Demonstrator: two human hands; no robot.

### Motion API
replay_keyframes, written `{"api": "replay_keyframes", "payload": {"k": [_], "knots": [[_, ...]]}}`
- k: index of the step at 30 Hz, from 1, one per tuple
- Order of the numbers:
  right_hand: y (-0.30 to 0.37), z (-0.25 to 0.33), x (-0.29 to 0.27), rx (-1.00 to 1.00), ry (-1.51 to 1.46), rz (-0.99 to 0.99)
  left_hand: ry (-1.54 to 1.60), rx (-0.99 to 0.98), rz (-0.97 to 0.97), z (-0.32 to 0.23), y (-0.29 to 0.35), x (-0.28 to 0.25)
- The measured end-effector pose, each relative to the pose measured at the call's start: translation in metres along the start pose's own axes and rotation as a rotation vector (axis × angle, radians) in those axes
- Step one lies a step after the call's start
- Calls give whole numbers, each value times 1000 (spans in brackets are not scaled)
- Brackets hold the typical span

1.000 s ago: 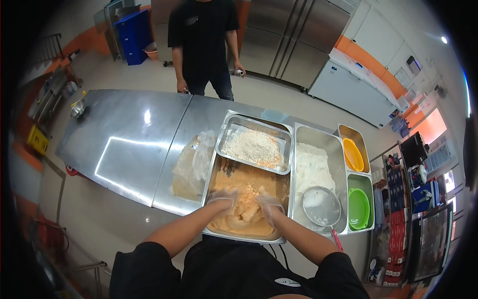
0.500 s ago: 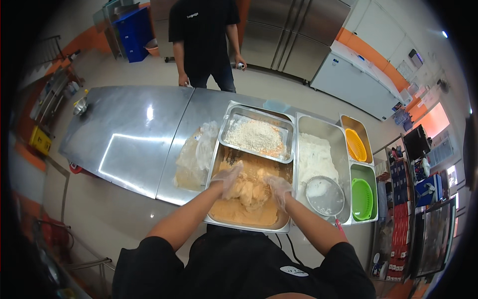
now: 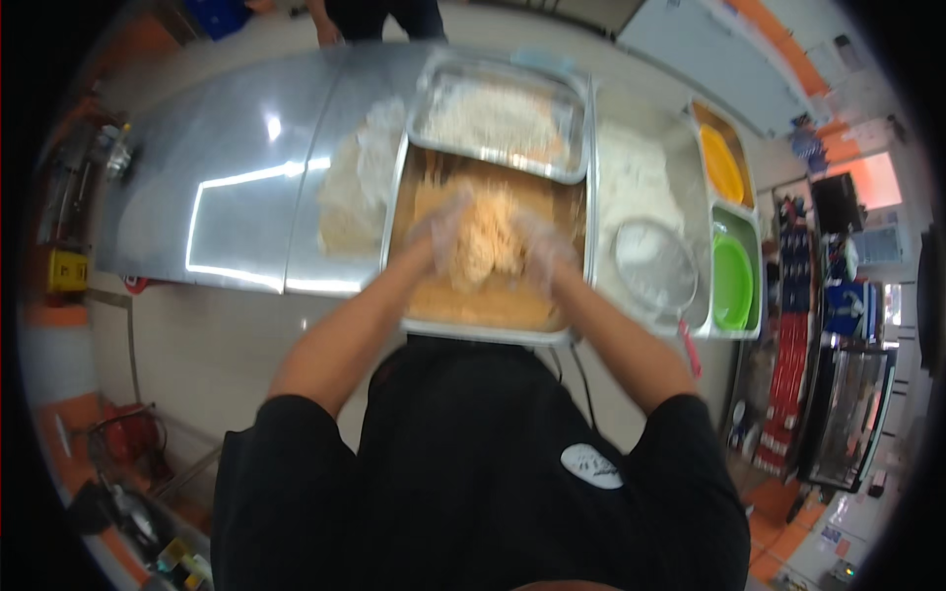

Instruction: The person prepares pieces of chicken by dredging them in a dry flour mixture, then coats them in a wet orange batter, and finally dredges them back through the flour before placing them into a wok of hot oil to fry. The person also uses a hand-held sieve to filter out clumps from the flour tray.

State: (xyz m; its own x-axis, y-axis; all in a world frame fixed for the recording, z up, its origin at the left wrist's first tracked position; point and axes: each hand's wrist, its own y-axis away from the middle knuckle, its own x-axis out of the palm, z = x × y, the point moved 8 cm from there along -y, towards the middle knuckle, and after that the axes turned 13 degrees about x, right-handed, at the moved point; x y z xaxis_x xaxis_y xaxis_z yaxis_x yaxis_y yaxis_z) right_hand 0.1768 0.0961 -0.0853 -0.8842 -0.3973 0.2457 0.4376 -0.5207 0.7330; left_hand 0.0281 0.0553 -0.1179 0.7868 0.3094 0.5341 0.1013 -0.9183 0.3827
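Observation:
My left hand (image 3: pixel 445 231), in a clear thin glove, lies along the left side of a heap of lumpy pieces coated in orange-tan powder (image 3: pixel 485 236). On the heap's right side is my right hand (image 3: pixel 536 244), gloved the same way. Both hands touch the heap with fingers stretched forward and open; motion blurs the fingertips. What the pieces are under the coating I cannot tell. They sit in a deep metal pan (image 3: pixel 394 202) with a layer of orange-tan powder (image 3: pixel 473 307). Across its far end rests a shallower metal tray (image 3: pixel 579 158) holding pale, crumbly flour (image 3: pixel 488 116).
Right of the pan, a metal bin (image 3: pixel 641 98) holds white flour, with a round sieve (image 3: pixel 655 266) in it. Smaller bins hold a yellow basket (image 3: pixel 722 163) and a green basket (image 3: pixel 731 281). A crumpled plastic bag (image 3: pixel 360 187) lies left on the steel table (image 3: pixel 236 128). Another person (image 3: pixel 384 20) stands beyond.
My view has tilted down, so the table sits higher in the picture. My hands have stayed at the heap's sides, and the coated pieces now look more piled up between them.

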Motion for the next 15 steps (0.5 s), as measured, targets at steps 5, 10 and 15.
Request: {"api": "replay_keyframes", "payload": {"k": [5, 10, 15], "knots": [[-26, 8, -41, -220, 319, -179, -813, -30, -211, -58, 40, -2], [-65, -74, -22, 147, -184, -261, -688, -1, -338, 28, 6, -40], [-12, -2, 15, -52, 521, -280, -674, -27, -234, -17, 32, -5]]}}
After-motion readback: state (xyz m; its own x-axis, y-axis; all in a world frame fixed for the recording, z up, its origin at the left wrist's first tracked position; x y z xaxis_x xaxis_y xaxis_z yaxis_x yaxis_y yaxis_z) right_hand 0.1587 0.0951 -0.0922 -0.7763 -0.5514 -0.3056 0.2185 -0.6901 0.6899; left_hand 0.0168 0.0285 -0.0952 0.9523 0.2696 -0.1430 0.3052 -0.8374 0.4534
